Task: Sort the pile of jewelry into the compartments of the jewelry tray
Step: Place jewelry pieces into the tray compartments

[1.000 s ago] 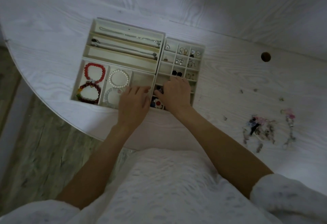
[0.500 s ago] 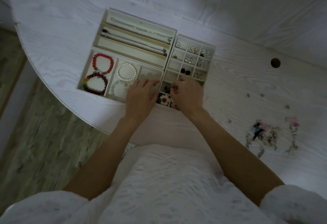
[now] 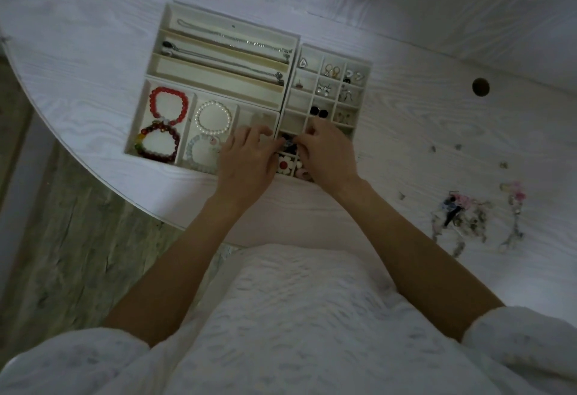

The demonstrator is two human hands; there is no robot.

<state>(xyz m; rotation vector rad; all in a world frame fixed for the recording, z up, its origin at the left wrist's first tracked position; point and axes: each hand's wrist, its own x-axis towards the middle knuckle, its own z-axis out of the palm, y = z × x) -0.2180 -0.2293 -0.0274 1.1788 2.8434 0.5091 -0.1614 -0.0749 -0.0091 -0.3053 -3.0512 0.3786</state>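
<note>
Head view, setting: a white wood-grain table (image 3: pixel 93 60) with a curved near-left edge and a round cable hole (image 3: pixel 480 86) at the far right; wood-look floor at the left.
Jewelry tray: the jewelry tray (image 3: pixel 218 81), cream-coloured, lies on the table's left half; long slots at the far side, wide bays at the near left, a grid of small cells at the right.
Long slots: silver chain necklaces (image 3: pixel 237 40) lie lengthwise in the two far slots; the third slot shows only its lining.
Wide bays: a red bead bracelet (image 3: pixel 169 104) and a dark multicolour bead bracelet (image 3: pixel 157 145) share the left bay; a pearl bracelet (image 3: pixel 214 117) and a pale translucent bracelet (image 3: pixel 199 152) share the middle bay.
Grid cells: small earrings (image 3: pixel 331 70) in pairs, two black studs (image 3: pixel 319 112), and a red-and-white flower piece (image 3: pixel 284 165) in the nearest row.
Left hand: the left hand (image 3: pixel 246 160) rests over the tray's near edge, fingertips curled toward a small dark item (image 3: pixel 288 141); whether it pinches the item cannot be told.
Right hand: the right hand (image 3: pixel 327 154) has its fingers curled down on the same dark item in a near grid cell.
Jewelry pile: the unsorted jewelry pile (image 3: pixel 462 216) lies on the table at the near right, well apart from the tray.
Writing: no legible brand or label.
</note>
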